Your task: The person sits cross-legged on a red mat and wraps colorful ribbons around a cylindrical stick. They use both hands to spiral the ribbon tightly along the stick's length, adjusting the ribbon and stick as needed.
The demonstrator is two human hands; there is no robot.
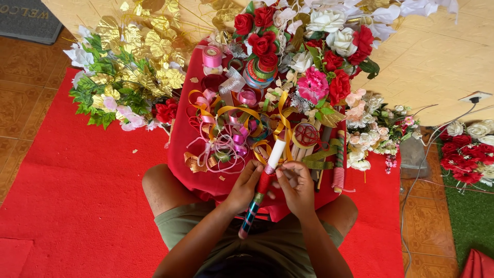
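1. Wrapping in hand: left hand (246, 186) clamps the long ribbon-wound stick (262, 188), red, teal and white, over the red cloth-covered tray (181, 144)'s near edge.
2. Right hand (296, 184) pinches its red band; the next turn likely needs taut, overlapping ribbon.

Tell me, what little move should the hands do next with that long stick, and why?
Probably the right hand should wind the red ribbon one more turn up the long ribbon-wrapped stick, while the left hand grips it. The lower part shows blue, green and red wrapping, but the upper end is bare white.
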